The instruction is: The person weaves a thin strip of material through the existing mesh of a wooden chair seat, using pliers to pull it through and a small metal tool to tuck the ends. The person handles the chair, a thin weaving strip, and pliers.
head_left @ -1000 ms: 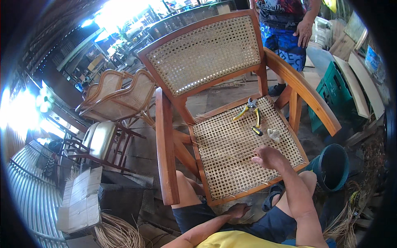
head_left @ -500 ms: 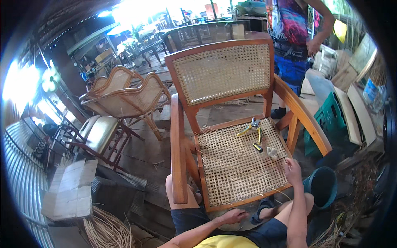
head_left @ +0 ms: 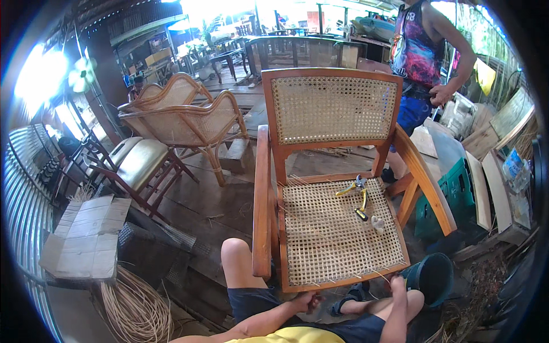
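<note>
At the front edge of the woven seat [head_left: 323, 231], left hand [head_left: 307, 302] and right hand [head_left: 398, 284] curl, contents unclear; sharp tugging could snap a protruding strand [head_left: 382, 276].

Daylight burns to white at top and far left, gleaming off a gold cushion [head_left: 143, 167] in an otherwise dim scene. Soft light covers a cane seat [head_left: 326, 246]; beyond its front right corner, a bucket [head_left: 441, 286] darkens inside. Corrugated sheeting [head_left: 24, 223] bows toward the black, blue-fringed fisheye rim.
</note>
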### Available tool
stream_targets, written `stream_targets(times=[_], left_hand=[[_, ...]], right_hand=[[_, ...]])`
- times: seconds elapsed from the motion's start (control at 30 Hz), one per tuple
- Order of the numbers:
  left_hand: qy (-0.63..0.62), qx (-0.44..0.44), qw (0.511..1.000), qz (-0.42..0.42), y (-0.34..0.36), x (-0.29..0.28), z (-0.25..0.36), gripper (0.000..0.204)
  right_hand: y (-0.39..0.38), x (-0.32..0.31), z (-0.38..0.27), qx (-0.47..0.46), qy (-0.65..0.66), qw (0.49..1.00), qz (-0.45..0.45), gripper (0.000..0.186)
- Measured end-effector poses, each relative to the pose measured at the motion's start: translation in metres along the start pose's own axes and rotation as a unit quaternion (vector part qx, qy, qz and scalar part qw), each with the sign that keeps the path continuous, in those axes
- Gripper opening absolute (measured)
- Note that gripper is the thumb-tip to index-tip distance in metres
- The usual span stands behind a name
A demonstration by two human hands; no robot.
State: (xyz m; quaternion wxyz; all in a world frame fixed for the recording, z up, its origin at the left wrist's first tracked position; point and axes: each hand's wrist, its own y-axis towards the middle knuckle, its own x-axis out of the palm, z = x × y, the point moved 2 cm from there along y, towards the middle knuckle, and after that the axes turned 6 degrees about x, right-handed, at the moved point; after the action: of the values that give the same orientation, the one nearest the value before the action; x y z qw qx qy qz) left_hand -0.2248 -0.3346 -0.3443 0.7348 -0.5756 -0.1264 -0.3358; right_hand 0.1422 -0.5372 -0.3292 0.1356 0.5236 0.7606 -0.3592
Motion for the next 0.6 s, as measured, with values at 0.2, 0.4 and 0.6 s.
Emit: stream_targets(times=[0.2,0.4,0.6], left_hand=[[-0.087,0.047,0.983,-0.158,-0.003,0.013,0.008,0.04],[-0.044,0.027,0.973,-0.227,0.005,-0.001,0.01,0.041],[-0.099,0.036,0.948,-0.299,0.024,-0.017,0.0,0.048]], right_hand=[[-0.06,0.05,0.0,0.072,0.242,0.966,-0.054,0.044],[-0.135,0.011,-0.06,0.063,0.252,0.954,-0.148,0.034],[-0.161,-0.099,-0.141,-0.209,-0.223,0.952,-0.034,0.023]])
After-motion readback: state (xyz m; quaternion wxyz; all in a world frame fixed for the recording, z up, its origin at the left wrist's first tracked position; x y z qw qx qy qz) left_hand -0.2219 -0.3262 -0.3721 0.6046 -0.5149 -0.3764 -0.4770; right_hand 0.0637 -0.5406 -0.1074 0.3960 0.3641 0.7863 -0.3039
